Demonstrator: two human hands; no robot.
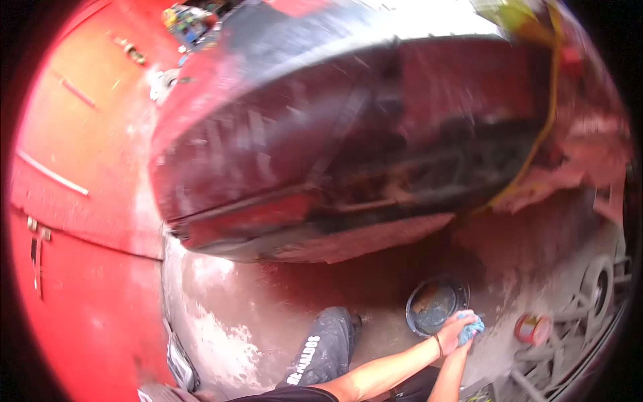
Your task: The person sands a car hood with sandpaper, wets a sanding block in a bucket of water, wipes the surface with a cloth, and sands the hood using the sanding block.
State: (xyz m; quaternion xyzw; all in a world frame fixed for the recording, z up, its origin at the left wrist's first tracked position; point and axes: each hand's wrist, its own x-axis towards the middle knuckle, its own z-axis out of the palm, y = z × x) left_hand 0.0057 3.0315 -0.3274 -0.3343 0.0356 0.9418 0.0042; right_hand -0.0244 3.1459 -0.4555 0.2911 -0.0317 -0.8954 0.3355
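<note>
A crumpled light-blue cloth is squeezed between my two hands at the lower right. My left hand, with a dark band at the wrist, is wrapped round its left side. My right hand grips it from below, its fingers partly hidden. Just behind and left of the hands, a round dark basin stands on the floor with murky liquid in it. A large dark red, dusty vehicle body panel fills the upper middle, blurred by motion.
A red wall runs along the left. On the floor at the right are a small red container, a wheel and a grey metal frame. A yellow hose hangs at the upper right.
</note>
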